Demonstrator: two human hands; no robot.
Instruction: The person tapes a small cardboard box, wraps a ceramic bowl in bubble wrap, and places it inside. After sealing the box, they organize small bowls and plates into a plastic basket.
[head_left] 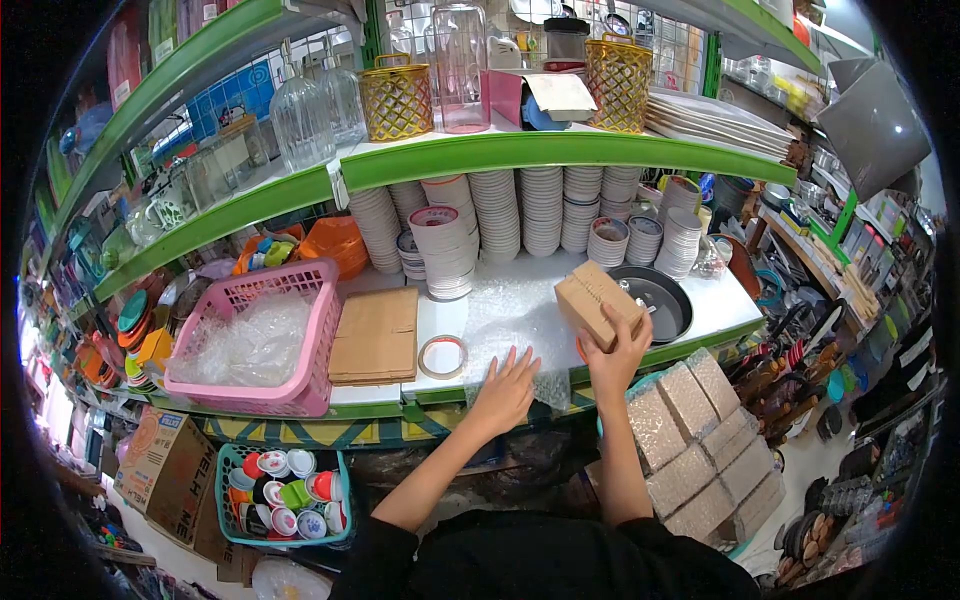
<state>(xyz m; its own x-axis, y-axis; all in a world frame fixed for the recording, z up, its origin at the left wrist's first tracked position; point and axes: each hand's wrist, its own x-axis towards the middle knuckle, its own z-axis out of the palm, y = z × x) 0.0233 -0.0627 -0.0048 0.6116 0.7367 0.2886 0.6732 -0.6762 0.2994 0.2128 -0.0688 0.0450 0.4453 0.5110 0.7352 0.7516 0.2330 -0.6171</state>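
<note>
My right hand grips a small brown cardboard box, tilted above the white shelf beside a dark round pan. My left hand lies with its fingers spread on a sheet of clear bubble wrap that hangs over the shelf's front edge. Left of the wrap rests a roll of tape. Next to it is a stack of flat brown cardboard.
A pink basket with clear plastic wrap stands on the left. Stacked white bowls line the back. Bubble-wrapped boxes are piled at the lower right, and a teal basket of cups sits low left. The green-edged shelf hangs above.
</note>
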